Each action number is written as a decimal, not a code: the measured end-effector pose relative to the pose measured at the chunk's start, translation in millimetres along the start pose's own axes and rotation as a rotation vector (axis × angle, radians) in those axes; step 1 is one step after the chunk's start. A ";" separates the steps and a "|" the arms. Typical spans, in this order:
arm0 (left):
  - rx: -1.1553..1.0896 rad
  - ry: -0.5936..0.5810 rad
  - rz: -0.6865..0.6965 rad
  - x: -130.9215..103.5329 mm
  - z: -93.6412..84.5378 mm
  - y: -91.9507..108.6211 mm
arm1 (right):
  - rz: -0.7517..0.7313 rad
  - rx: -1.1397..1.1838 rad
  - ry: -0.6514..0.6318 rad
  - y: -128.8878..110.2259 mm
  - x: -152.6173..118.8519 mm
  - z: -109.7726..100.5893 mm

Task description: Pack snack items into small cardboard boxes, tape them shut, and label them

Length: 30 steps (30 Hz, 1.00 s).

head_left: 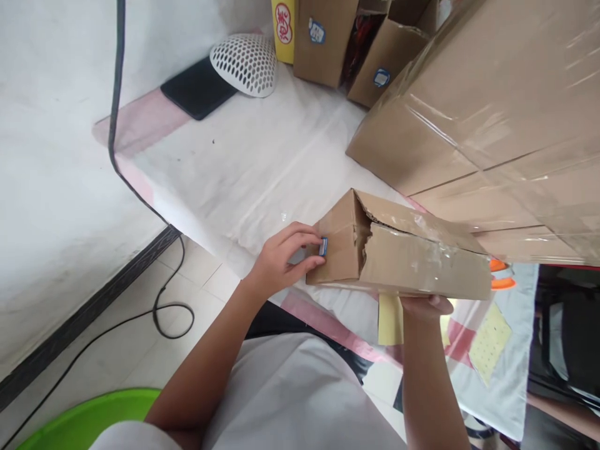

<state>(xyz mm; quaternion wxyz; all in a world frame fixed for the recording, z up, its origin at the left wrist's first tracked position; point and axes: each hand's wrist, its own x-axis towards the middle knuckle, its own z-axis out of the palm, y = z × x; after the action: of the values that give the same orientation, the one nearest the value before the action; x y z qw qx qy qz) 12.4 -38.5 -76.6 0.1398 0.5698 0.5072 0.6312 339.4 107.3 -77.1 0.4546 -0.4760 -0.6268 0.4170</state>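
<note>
A brown cardboard box (pixel 422 259) with a torn, taped top seam lies across my right hand (pixel 426 305). That hand grips it from below, and most of its fingers are hidden under the box. At the box's left end, my left hand (pixel 290 253) has its thumb and index fingertip on a small blue-edged label (pixel 323 246) on the cardboard. These two fingers are curved around the label, close together. Beneath the box's lower edge, yellow paper (pixel 390 320) lies on the cloth-covered table (pixel 244 162).
Large taped cartons (pixel 492 125) stand at the right. Open labelled boxes (pixel 323 44) and a yellow box (pixel 283 31) stand at the back. A white perforated cover (pixel 246 62) overlaps a black flat object (pixel 199 87). A black cable (pixel 115 112) hangs left, above a green basin (pixel 89 419).
</note>
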 end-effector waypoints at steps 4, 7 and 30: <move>0.178 0.034 0.083 -3.9 0.7 2.3 | -0.015 -0.006 -0.020 3.8 -3.5 -1.7; 0.268 0.029 0.134 -6.8 -0.6 0.9 | -0.034 -0.001 -0.036 4.9 -3.2 -2.1; -0.023 0.410 -0.439 -4.4 7.0 3.2 | 0.052 0.129 -0.077 -5.4 -12.2 12.5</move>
<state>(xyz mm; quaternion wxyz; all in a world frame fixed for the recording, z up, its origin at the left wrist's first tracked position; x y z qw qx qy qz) 21.0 -39.8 -77.7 0.1742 0.3057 0.6287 0.6935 327.8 93.2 -77.0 0.4492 -0.4453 -0.6029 0.4861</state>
